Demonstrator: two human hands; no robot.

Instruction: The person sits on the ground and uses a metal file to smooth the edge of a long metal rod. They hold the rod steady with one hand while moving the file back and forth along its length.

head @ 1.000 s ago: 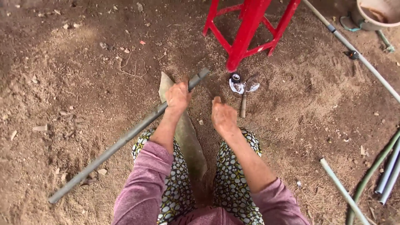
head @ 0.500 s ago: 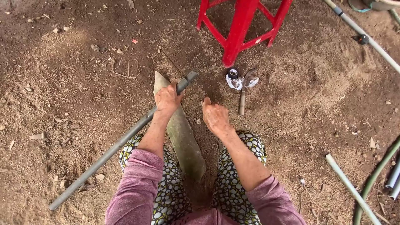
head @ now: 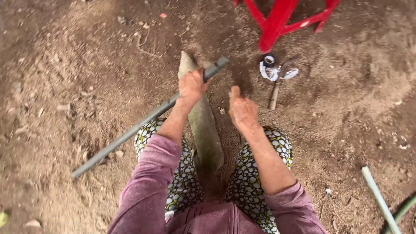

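I see my left hand (head: 190,89) clamped around the grey pipe (head: 143,122), arm stretched forward, pressing it across the pointed wooden plank (head: 203,130) that lies between my knees. My right hand (head: 242,110) hovers just right of the plank, fingers loosely open, holding nothing. Beyond the plank's tip stands a red stool (head: 277,21).

Mauve-pink long sleeves (head: 149,182) pushed up the forearms, patterned trousers (head: 255,182) — cream, dark-spotted
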